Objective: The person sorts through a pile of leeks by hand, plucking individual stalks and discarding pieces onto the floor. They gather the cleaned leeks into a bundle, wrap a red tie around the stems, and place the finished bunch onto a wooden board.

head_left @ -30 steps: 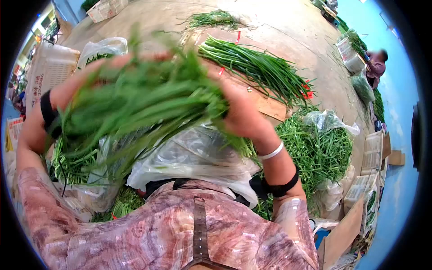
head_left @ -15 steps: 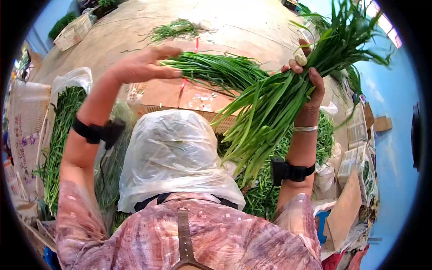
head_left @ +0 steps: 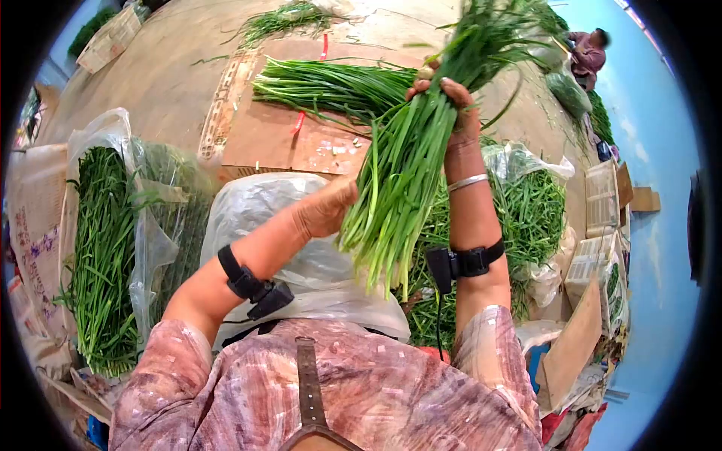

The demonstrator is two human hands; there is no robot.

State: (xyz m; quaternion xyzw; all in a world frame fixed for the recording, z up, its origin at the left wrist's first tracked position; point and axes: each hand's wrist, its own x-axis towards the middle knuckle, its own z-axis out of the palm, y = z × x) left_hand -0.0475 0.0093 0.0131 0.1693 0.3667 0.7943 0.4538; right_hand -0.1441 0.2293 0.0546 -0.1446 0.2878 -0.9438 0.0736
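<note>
- Closest to us, a clear plastic sheet [head_left: 301, 255] covers our lap, right under both arms.
- Our left hand [head_left: 325, 209] sits against the pale cut ends of the chive bunch [head_left: 398, 165]. Its fingers are tucked behind the stalks, so we can't tell if they're curled or flat. Looks like we're evening up the ends, so we'd tap gently and keep the palm square to the stalks.
- Our right hand [head_left: 451, 101] holds the bunch up, fingers clamped around its middle, leafy tips pointing away from us. We'd keep that grip firm but not crushing, loose enough for the stalks to slide level.
- Bagged chives [head_left: 101, 240] lie at our left, and a big heap of greens [head_left: 534, 218] lies at the right, behind the raised arm.
- Further out, a tidy chive pile [head_left: 331, 86] lies on the cardboard surface [head_left: 263, 139].
- Way back, another person [head_left: 588, 52] sits by the blue wall.
</note>
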